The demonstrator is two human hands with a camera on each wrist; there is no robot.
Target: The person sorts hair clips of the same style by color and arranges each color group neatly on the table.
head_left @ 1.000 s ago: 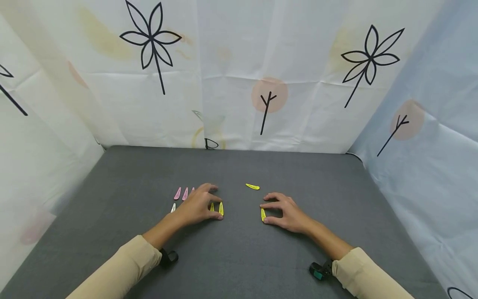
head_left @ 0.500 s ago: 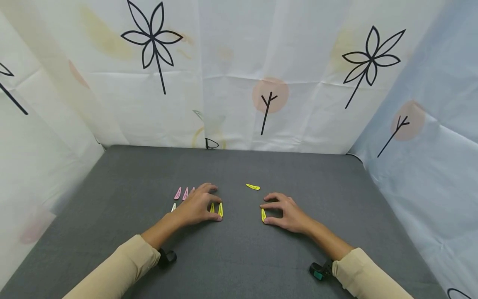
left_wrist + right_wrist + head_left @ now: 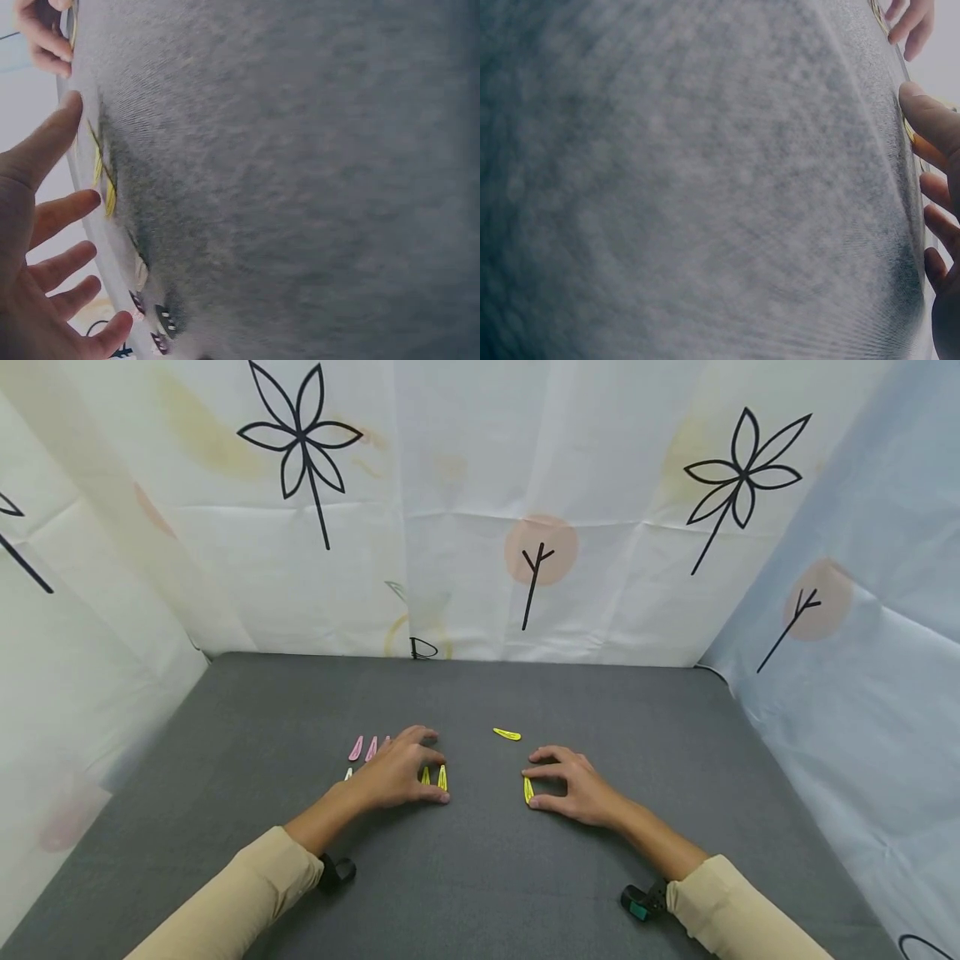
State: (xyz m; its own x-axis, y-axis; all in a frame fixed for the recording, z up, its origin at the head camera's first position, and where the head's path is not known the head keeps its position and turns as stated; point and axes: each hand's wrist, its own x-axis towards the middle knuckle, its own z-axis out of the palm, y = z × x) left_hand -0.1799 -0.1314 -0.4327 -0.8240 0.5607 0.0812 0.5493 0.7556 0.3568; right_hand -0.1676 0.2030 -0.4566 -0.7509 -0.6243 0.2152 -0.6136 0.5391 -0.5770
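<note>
Two slim yellow snap hair clips, an inner one and an outer one, lie on the grey table beside each other under my left hand. Its thumb and index finger are spread around the outer clip, near its two ends; in the left wrist view a gap shows between the thumb and that clip. My right hand holds a third yellow hair clip end to end between thumb and index fingertip, at the table surface. Another yellow hair clip lies crosswise farther back, between the hands.
Left of my left hand lie pink hair clips, one partly hidden by the hand, and a white hair clip, mostly covered. The grey table ends at a white patterned cloth behind and at both sides.
Both hands stay almost in place. The left hand and the outer yellow clip by it shift very slightly; the right hand keeps its clip where it was.
</note>
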